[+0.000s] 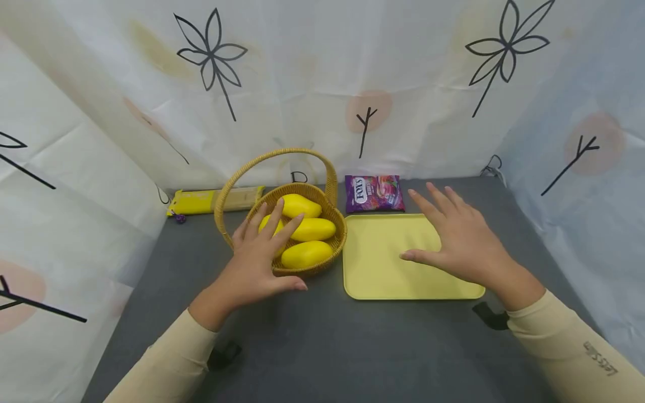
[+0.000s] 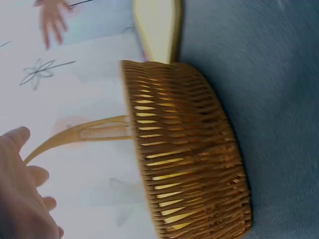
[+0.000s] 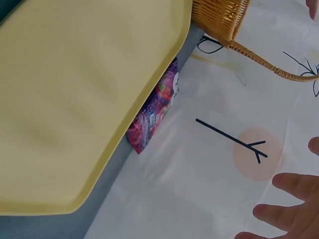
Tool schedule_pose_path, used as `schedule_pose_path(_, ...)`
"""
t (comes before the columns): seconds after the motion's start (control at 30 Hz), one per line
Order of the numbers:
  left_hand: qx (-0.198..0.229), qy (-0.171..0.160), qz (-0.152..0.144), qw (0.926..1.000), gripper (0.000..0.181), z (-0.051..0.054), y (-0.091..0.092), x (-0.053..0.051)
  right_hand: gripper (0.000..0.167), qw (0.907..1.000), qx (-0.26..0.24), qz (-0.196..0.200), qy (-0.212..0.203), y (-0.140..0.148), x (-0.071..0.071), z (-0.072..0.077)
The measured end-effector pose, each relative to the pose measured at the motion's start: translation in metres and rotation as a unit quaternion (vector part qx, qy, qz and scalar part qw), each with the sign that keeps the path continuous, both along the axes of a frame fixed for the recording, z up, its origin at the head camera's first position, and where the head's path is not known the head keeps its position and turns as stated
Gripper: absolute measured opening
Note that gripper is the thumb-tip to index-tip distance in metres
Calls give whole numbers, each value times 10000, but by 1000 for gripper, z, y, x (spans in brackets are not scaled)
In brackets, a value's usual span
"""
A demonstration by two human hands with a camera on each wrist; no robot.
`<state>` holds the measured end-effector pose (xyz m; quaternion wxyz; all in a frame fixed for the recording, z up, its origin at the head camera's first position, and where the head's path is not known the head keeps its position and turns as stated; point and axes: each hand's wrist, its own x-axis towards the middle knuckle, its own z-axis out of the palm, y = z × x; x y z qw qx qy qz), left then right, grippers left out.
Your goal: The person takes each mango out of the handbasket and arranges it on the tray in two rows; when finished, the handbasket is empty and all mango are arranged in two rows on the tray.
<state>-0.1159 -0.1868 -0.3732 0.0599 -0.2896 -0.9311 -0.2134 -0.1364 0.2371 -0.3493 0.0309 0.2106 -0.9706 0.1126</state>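
In the head view my left hand hovers with spread fingers over the near left side of a wicker basket, which holds several yellow oval fruits. The left wrist view has the hand beside the basket's arched handle, with a gap between hand and basket wall. My right hand, fingers apart and holding nothing, is above the right part of a pale yellow tray. The right wrist view shows its fingers off to the side of the tray.
A purple candy bag lies behind the tray. At the back left are a long yellow packet and a small purple item on the dark grey table. White printed curtains surround the table's back and sides.
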Motion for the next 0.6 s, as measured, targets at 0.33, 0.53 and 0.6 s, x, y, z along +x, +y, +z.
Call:
schedule_pose_path(0.33,3895,287,-1483,9085,102,3,-28,38,103,9888,-1185,883,-223,-8,-1,-8)
schedule_pose_path(0.53,5628,216,-2131,7984,84,-15,-47,39,100,9731,-1739,1363,-652,-24,-6,-19)
schedule_pose_path(0.6,5915,150,-1869,7842,83,-22,-53,39,99,9659,-1965,1506,-765,-31,-7,-23)
